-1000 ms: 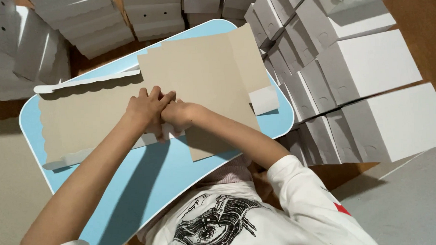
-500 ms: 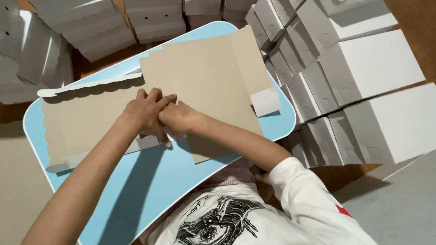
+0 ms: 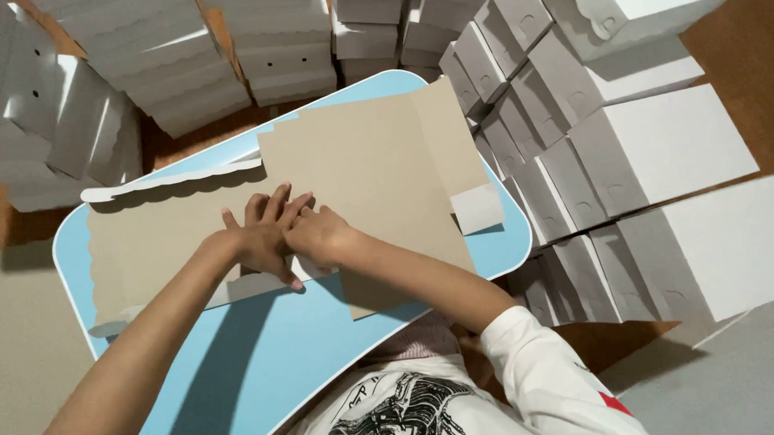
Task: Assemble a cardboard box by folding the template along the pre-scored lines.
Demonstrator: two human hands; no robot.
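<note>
Both hands press flat, fingers spread, on an unfolded tan cardboard box blank (image 3: 368, 175) lying across the light blue table (image 3: 263, 371): left hand (image 3: 262, 240) touching right hand (image 3: 318, 236) mid-table. Stacked white boxes (image 3: 662, 145) surround the table's far and right edges.

The flat cardboard sheet (image 3: 377, 183) lies on the table (image 3: 263, 362), covering its middle and far half. Both hands meet on the sheet near the table's centre: the left hand (image 3: 262, 240) at 9 o'clock of the right hand (image 3: 323, 238), the two touching. Stacks of folded boxes (image 3: 223, 55) stand beyond the table from 10 to 12 o'clock. Rows of assembled boxes (image 3: 653, 145) stand off the table from 1 to 4 o'clock, just beside its edge.
</note>
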